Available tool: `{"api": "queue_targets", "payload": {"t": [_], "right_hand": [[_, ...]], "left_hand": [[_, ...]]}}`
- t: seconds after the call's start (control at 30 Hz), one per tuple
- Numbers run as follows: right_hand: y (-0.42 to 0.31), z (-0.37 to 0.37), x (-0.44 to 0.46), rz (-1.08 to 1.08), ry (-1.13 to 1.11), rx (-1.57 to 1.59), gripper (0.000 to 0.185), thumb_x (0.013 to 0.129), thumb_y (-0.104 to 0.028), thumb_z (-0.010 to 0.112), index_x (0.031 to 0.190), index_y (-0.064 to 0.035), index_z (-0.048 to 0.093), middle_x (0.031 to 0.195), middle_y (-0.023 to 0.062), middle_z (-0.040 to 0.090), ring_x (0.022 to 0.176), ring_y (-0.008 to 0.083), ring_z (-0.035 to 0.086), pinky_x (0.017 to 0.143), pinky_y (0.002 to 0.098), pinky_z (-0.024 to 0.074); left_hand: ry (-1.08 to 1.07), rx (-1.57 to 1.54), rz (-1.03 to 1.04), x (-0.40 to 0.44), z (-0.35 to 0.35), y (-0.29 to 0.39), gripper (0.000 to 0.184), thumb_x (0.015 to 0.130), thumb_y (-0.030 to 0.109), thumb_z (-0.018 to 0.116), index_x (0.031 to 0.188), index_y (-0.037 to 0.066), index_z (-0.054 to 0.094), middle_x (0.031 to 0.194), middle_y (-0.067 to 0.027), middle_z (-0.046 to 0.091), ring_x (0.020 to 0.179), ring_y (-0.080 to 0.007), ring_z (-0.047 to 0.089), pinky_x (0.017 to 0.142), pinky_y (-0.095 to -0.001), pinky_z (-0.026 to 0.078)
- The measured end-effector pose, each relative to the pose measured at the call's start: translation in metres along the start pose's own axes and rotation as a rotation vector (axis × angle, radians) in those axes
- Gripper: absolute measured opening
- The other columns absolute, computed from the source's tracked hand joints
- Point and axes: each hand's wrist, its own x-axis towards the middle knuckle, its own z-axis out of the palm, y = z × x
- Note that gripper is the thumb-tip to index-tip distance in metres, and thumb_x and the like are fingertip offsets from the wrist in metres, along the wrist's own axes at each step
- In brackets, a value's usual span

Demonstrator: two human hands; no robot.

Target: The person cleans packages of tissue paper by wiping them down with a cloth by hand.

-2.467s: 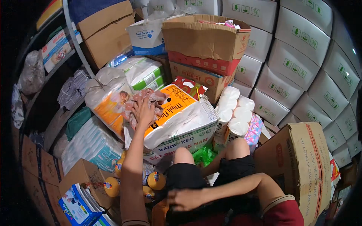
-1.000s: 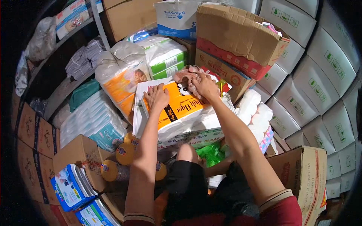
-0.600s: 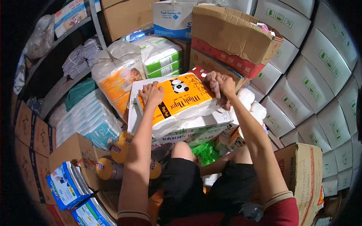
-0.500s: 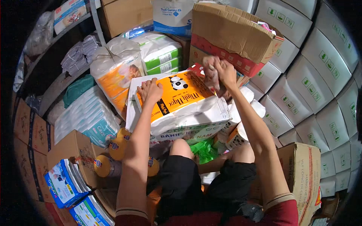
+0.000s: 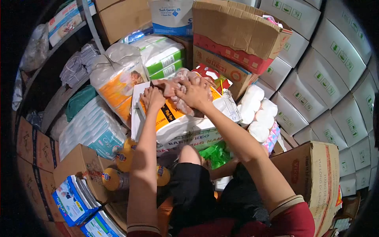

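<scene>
An orange pack with a white border [image 5: 173, 114] lies on a white carton with printed lettering [image 5: 193, 139] in front of my knees. My left hand [image 5: 153, 98] rests on the pack's left end, its fingers laid over the surface. My right hand [image 5: 196, 93] presses a crumpled, pinkish rag [image 5: 166, 84] onto the upper part of the pack, fingers spread over the cloth. Hand and rag hide much of the pack's print. A red packet [image 5: 209, 72] lies just beyond the rag.
White rolls [image 5: 256, 114] stand right of the carton, below an opened cardboard box [image 5: 237, 31]. Stacked white boxes [image 5: 323, 91] line the right side. Wrapped packs [image 5: 118, 83] lie to the left, with orange-lidded jars [image 5: 126, 158] nearer me. A green plastic bag [image 5: 215, 155] sits between my knees.
My right hand has come down and left with the rag, from above the pack's right end onto its top. Its fist has spread over the cloth. My left hand stays on the pack.
</scene>
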Motion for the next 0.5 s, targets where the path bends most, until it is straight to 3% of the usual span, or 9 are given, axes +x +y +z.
{"api": "queue_targets", "payload": {"t": [0.07,0.1,0.27,0.4,0.43,0.5], "right_hand": [[0.019,0.001,0.002,0.029,0.015,0.031,0.05,0.075,-0.054,0.055,0.114,-0.0224,0.059,0.125,0.0111,0.048,0.118,0.0426,0.034,0.093,0.0637,0.0267],[0.026,-0.003,0.002,0.052,0.019,-0.01,0.049,0.076,-0.053,0.056,0.113,-0.0214,0.059,0.122,0.0121,0.051,0.114,0.0426,0.039,0.092,0.0588,0.0326],[0.07,-0.008,0.004,0.137,0.014,0.086,0.043,0.075,-0.042,0.063,0.109,-0.0147,0.06,0.11,0.0155,0.057,0.097,0.0392,0.055,0.082,0.0476,0.0455],[0.088,-0.042,0.003,0.239,-0.106,0.092,0.041,0.078,-0.038,0.063,0.108,-0.011,0.06,0.095,0.0208,0.062,0.089,0.0372,0.061,0.076,0.0464,0.0486],[0.094,-0.048,0.004,0.27,-0.111,0.03,0.045,0.076,-0.044,0.063,0.104,-0.0091,0.061,0.088,0.0205,0.064,0.087,0.0348,0.062,0.074,0.0449,0.0496],[0.096,-0.066,0.008,0.274,-0.065,0.062,0.042,0.075,-0.043,0.062,0.101,-0.009,0.061,0.089,0.0209,0.064,0.087,0.0373,0.062,0.075,0.0452,0.0489]], "left_hand": [[0.041,-0.09,-0.035,0.004,0.004,-0.001,0.045,0.084,0.029,0.048,0.119,0.002,0.052,0.131,-0.0155,0.045,0.125,-0.033,0.034,0.105,-0.0566,0.015],[0.067,-0.115,-0.019,0.001,0.003,0.0,0.041,0.087,0.028,0.041,0.12,0.005,0.052,0.13,-0.0137,0.047,0.126,-0.0325,0.034,0.106,-0.0564,0.014],[0.111,-0.189,-0.03,0.0,0.004,-0.001,0.038,0.087,0.025,0.042,0.121,0.015,0.054,0.129,-0.0098,0.049,0.126,-0.0293,0.035,0.106,-0.055,0.013],[0.126,-0.255,-0.057,0.001,0.005,-0.004,0.034,0.085,0.022,0.044,0.116,0.016,0.057,0.125,-0.0075,0.053,0.125,-0.0264,0.036,0.107,-0.0536,0.012],[0.122,-0.264,-0.065,0.001,0.004,-0.003,0.034,0.085,0.022,0.045,0.115,0.016,0.058,0.125,-0.0073,0.053,0.125,-0.0261,0.037,0.107,-0.0535,0.012],[0.157,-0.282,-0.08,0.002,0.006,-0.004,0.032,0.085,0.023,0.044,0.112,0.017,0.06,0.122,-0.0065,0.056,0.123,-0.0253,0.038,0.107,-0.0526,0.013]]}}
